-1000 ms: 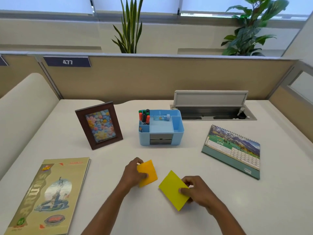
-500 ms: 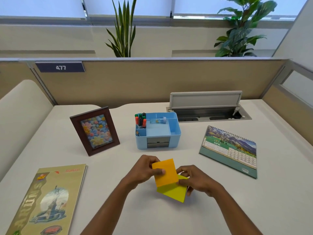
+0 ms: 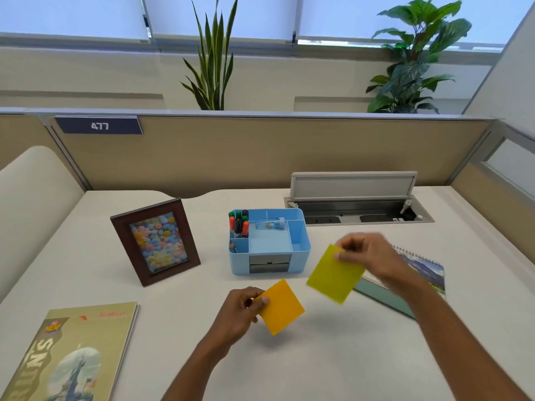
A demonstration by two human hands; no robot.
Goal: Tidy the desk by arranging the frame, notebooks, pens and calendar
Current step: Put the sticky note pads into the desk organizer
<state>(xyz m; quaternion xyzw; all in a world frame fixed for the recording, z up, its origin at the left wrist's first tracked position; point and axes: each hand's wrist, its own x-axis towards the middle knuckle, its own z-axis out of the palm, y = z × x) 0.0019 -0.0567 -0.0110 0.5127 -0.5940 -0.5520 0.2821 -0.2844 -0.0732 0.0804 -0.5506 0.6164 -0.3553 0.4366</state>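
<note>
Your left hand [image 3: 240,308] pinches the orange pad [image 3: 282,308], lower centre. Your right hand [image 3: 367,256] pinches the yellow pad [image 3: 335,274] beside the blue organiser [image 3: 301,250], likely bound for its tray.

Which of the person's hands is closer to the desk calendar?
Right. The right hand overlaps the calendar in view; the left hand is well to its left, before the blue organizer.

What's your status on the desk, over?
Left hand pinches orange pad, low over desk. Right hand holds yellow pad, raised in front of calendar. Frame upright, pens in blue organizer. Path to organizer open.
</note>
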